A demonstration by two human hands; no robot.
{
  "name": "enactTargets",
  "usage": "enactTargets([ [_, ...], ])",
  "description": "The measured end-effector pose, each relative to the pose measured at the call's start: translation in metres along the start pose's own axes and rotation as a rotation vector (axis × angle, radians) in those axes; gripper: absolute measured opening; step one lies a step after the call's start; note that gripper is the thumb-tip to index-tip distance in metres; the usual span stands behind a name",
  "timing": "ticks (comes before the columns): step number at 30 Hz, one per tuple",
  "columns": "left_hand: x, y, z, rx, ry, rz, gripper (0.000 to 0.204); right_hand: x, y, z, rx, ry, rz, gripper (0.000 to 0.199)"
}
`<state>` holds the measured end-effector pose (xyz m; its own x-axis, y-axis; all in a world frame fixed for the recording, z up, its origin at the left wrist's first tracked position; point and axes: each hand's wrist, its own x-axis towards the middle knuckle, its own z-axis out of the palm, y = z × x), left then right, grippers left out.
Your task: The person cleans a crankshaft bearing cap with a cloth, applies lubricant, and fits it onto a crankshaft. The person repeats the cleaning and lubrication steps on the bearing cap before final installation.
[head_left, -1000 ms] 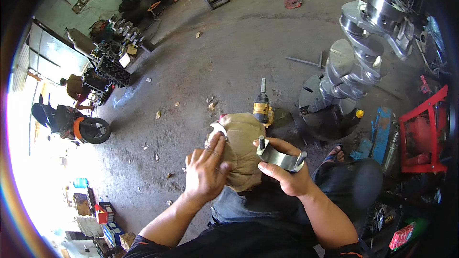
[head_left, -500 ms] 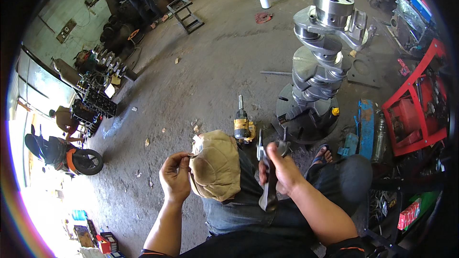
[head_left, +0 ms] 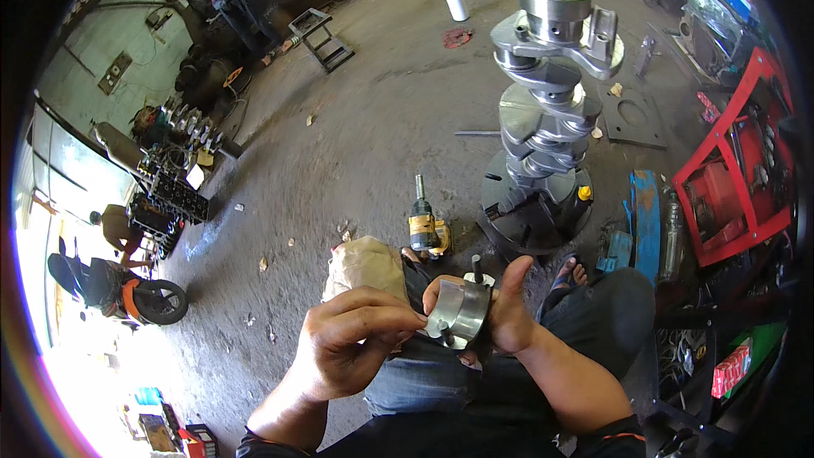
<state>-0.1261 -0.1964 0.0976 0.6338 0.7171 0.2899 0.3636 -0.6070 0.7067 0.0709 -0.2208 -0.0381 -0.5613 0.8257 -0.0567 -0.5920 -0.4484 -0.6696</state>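
My right hand (head_left: 510,309) holds a connecting rod, its fingers behind it and its thumb sticking up. The rod's half-round big end (head_left: 477,319) faces up, with a dark bolt (head_left: 477,268) standing at the far side and another at the near side. A shiny curved bearing shell (head_left: 454,309) lies at the inside of that end. My left hand (head_left: 360,335) is closed, thumb and fingertips pinched at the shell's left edge. Behind the left hand, a beige cloth cap (head_left: 366,267) sits over my left knee. The rod's shank is mostly hidden.
A yellow-black impact wrench (head_left: 424,225) stands on the floor ahead. A large crankshaft (head_left: 547,110) rises upright from a dark round base (head_left: 543,220). At right are a red metal frame (head_left: 733,161) and blue bars (head_left: 646,220). A motorbike (head_left: 119,284) and two people are farther off.
My left hand has left the cap and come right to the rod. The rod has turned so that its curved end faces up toward me.
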Motion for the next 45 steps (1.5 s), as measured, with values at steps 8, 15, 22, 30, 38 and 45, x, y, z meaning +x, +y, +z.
enactTargets([
  [8,0.006,-0.011,0.018,-0.216,-0.023,-0.083,0.018,-0.001,-0.002,0.000,0.048,-0.073,-0.020,0.133],
  [15,-0.003,-0.009,0.025,-0.377,-0.052,-0.229,0.018,-0.004,-0.003,-0.001,0.008,-0.049,-0.054,0.132],
  [22,-0.006,-0.016,0.030,-0.373,-0.056,-0.242,0.011,-0.004,0.001,-0.002,0.048,-0.065,-0.063,0.130],
  [30,-0.009,-0.014,0.021,-0.325,-0.137,-0.272,0.010,-0.006,-0.001,0.004,-0.022,-0.068,-0.030,0.134],
  [38,-0.004,-0.011,0.019,-0.234,-0.166,-0.207,0.012,0.000,0.004,0.002,-0.050,-0.087,-0.081,0.117],
  [45,-0.004,-0.008,0.020,-0.218,-0.129,-0.166,0.015,-0.003,0.003,0.002,-0.045,-0.072,-0.057,0.117],
])
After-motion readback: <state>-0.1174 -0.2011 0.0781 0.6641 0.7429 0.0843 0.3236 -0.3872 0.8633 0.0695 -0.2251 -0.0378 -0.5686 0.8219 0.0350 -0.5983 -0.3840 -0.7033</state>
